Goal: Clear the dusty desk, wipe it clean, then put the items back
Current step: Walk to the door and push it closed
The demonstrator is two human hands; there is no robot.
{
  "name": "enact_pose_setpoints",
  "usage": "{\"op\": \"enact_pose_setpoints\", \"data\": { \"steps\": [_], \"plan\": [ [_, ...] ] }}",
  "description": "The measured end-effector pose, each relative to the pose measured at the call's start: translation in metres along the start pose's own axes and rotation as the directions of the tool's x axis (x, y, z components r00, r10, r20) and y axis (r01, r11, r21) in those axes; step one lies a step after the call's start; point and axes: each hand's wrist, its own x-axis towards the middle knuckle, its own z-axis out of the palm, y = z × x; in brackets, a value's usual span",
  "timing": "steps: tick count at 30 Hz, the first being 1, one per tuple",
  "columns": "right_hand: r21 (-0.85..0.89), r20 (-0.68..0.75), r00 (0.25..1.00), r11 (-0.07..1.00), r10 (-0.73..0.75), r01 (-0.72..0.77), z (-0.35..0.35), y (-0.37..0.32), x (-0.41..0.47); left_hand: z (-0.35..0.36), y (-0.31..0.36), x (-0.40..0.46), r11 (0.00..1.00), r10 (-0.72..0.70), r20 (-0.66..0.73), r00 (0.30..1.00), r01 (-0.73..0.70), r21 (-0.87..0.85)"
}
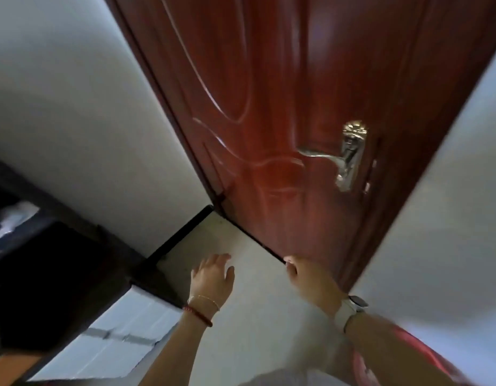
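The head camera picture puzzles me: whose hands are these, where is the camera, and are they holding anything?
There is no machine here. A person wears one wide-angle camera on the head, and it looks forward and down, so you see their own two arms reaching out from the bottom of the picture. The wide lens and motion make things look tilted and blurred.

The left hand, with thin bracelets at the wrist, is spread open over the pale floor and holds nothing. The right hand, with a white wristwatch, is near the foot of a closed reddish-brown door with a metal lever handle; it seems empty too, though its fingers are partly hidden.

At the left stands dark furniture with something white beside it, too blurred to name. No desk top shows clearly.
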Motion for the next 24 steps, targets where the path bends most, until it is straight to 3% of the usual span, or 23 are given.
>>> {"op": "enact_pose_setpoints", "data": {
  "steps": [5, 10, 17, 24],
  "plan": [
    [-0.013, 0.068, 0.951, 0.953, -0.302, 0.304, 0.06, -0.123, 0.017, -0.037, -0.132, -0.054, 0.949, -0.277, -0.096, 0.956, 0.257, -0.183],
    [0.061, 0.087, 0.916, 0.92, -0.392, 0.387, 0.128, -0.216, 0.007, -0.056, -0.243, -0.114, 0.818, -0.519, -0.162, 0.839, 0.433, -0.378],
    [0.054, 0.292, 0.841, 0.885, -0.456, 0.462, 0.207, -0.319, 0.008, -0.052, -0.359, -0.173, 0.683, -0.685, -0.158, 0.712, 0.551, -0.479],
    [0.086, 0.445, 0.744, 0.851, -0.497, 0.517, 0.26, -0.389, 0.059, -0.047, -0.425, -0.162, 0.571, -0.782, -0.131, 0.61, 0.616, -0.542]
  ]
}}
